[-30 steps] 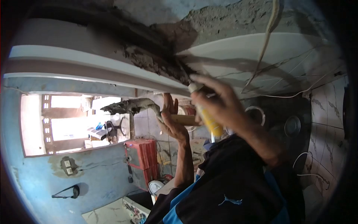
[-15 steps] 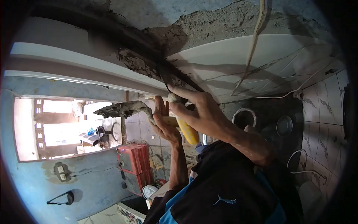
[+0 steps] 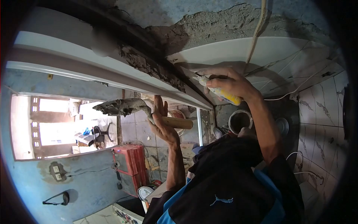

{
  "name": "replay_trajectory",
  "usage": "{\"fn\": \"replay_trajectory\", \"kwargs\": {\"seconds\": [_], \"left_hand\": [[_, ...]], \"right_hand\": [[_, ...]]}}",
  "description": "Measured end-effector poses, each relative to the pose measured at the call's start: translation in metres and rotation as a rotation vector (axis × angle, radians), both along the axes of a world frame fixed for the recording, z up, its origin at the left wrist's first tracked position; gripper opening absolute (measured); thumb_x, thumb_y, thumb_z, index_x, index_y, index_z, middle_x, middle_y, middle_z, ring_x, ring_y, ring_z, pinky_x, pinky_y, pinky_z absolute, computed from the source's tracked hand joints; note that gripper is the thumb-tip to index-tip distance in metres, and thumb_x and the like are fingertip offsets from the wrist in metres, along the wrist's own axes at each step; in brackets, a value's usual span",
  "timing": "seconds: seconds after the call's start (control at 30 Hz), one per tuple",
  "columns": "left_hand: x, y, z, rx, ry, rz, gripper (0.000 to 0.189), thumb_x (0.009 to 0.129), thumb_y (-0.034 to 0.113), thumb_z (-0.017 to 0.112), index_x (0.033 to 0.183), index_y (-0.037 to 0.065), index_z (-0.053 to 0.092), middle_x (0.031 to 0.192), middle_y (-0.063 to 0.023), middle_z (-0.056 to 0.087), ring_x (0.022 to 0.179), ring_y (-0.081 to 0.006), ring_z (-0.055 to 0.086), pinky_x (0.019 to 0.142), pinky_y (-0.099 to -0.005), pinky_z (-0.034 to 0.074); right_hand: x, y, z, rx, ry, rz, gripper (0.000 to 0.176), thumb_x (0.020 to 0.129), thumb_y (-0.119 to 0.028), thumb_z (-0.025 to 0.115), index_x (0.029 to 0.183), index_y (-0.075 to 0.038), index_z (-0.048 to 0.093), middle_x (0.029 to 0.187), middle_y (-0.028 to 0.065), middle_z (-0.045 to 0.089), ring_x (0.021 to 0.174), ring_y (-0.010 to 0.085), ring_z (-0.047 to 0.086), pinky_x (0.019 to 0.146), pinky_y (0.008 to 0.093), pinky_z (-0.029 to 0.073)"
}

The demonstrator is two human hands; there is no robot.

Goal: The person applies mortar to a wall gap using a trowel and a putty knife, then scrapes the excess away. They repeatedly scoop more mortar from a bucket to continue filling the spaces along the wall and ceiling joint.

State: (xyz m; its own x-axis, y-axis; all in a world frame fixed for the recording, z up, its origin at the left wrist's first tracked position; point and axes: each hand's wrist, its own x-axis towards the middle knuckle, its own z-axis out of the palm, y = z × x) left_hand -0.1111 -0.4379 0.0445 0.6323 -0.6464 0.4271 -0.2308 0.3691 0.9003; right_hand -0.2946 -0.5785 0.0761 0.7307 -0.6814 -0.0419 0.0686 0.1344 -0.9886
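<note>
Trowel (image 3: 123, 107) caked grey, wooden handle (image 3: 182, 123) in loosely closed left grip (image 3: 165, 130), right grip (image 3: 236, 84) closed round yellow-handled tool (image 3: 232, 98)

In your left hand (image 3: 166, 130) you're holding a trowel (image 3: 141, 105), its blade lying roughly level, pointing left and caked with grey mortar (image 3: 111, 108); its wooden handle is sticking out rightward. Your right hand (image 3: 234, 85) is gripping a yellow-handled tool (image 3: 228, 96), its pale, smeared front slanting up and left.

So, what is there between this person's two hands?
In the head camera view, a pale frame runs slantwise between the left hand and the right hand; the wooden trowel handle also pokes partway across from the left.
</note>
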Motion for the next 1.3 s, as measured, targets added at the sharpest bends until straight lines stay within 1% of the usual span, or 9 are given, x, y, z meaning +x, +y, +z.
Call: {"fn": "replay_trajectory", "kwargs": {"seconds": [0.27,0.43,0.63,0.9,0.97,1.03,1.1,1.17,1.3], "left_hand": [[-0.003,0.0,0.003,0.004,0.015,0.026,0.053,0.096,0.031,0.031,0.124,-0.013,0.039,0.131,-0.025,0.042,0.123,-0.0339,0.042,0.103,-0.0455,0.035],[0.002,0.0,0.001,0.037,0.025,0.019,0.053,0.095,0.032,0.031,0.123,-0.013,0.039,0.132,-0.0257,0.041,0.124,-0.0341,0.041,0.102,-0.0456,0.036],[0.0,-0.001,0.001,0.029,0.04,-0.005,0.055,0.095,0.032,0.03,0.125,-0.013,0.037,0.132,-0.0256,0.041,0.125,-0.0338,0.04,0.103,-0.0455,0.035],[0.002,-0.003,-0.004,0.02,-0.002,-0.035,0.055,0.097,0.032,0.028,0.127,-0.013,0.037,0.132,-0.0241,0.042,0.125,-0.0334,0.04,0.104,-0.0447,0.034],[0.004,-0.002,-0.003,0.01,-0.001,-0.019,0.054,0.097,0.031,0.028,0.127,-0.013,0.036,0.132,-0.0238,0.042,0.125,-0.0334,0.04,0.104,-0.0446,0.034],[0.006,0.001,-0.002,0.002,0.041,-0.092,0.051,0.098,0.028,0.031,0.129,-0.012,0.034,0.133,-0.0241,0.041,0.126,-0.033,0.038,0.103,-0.0446,0.035],[-0.001,0.009,0.0,0.005,0.073,-0.006,0.045,0.097,0.027,0.038,0.119,-0.011,0.044,0.128,-0.0242,0.046,0.117,-0.0306,0.049,0.097,-0.0411,0.041],[-0.002,0.032,0.005,0.216,0.115,0.028,0.038,0.096,0.026,0.042,0.111,-0.007,0.051,0.103,-0.0206,0.061,0.087,-0.0212,0.062,0.075,-0.0309,0.05],[-0.009,0.075,0.004,0.504,0.08,0.161,0.033,0.096,0.026,0.044,0.106,-0.004,0.055,0.071,-0.0097,0.061,0.056,-0.011,0.055,0.053,-0.0235,0.044]], "right_hand": [[0.02,0.006,0.002,0.043,-0.016,0.094,0.045,0.081,-0.022,0.063,0.119,0.0,0.055,0.084,0.0118,0.065,0.063,0.013,0.061,0.051,0.0249,0.048],[0.051,0.06,-0.002,-0.329,-0.007,-0.285,0.043,0.084,-0.021,0.06,0.119,0.004,0.053,0.099,0.0189,0.064,0.085,0.0171,0.062,0.074,0.0277,0.049],[0.029,0.067,0.006,-0.287,0.043,-0.195,0.039,0.085,-0.017,0.059,0.117,0.005,0.054,0.091,0.0153,0.064,0.081,0.0136,0.062,0.072,0.0267,0.049],[0.027,0.024,-0.022,-0.183,0.09,-0.114,0.039,0.081,-0.024,0.063,0.113,-0.002,0.06,0.106,0.0168,0.062,0.093,0.0202,0.061,0.081,0.0304,0.047],[0.025,0.029,-0.026,-0.439,0.06,-0.159,0.039,0.083,-0.016,0.062,0.118,0.001,0.055,0.09,0.0079,0.063,0.082,0.0105,0.058,0.072,0.0256,0.048],[0.002,0.032,-0.008,-0.256,0.056,0.022,0.039,0.081,-0.014,0.062,0.117,0.001,0.057,0.095,0.0081,0.063,0.083,0.0114,0.058,0.073,0.0288,0.047],[-0.012,0.044,0.008,-0.36,0.119,0.057,0.039,0.08,-0.013,0.063,0.117,-0.002,0.057,0.097,0.0094,0.063,0.083,0.0133,0.058,0.071,0.029,0.047],[-0.019,0.061,0.023,-0.48,0.166,0.061,0.039,0.08,-0.013,0.063,0.117,-0.004,0.057,0.096,0.0099,0.062,0.084,0.0151,0.059,0.069,0.0283,0.048],[-0.004,0.089,0.053,-1.148,0.379,0.016,0.044,0.079,-0.011,0.062,0.122,-0.005,0.054,0.096,0.0137,0.056,0.076,0.0194,0.059,0.061,0.0308,0.05]]}}
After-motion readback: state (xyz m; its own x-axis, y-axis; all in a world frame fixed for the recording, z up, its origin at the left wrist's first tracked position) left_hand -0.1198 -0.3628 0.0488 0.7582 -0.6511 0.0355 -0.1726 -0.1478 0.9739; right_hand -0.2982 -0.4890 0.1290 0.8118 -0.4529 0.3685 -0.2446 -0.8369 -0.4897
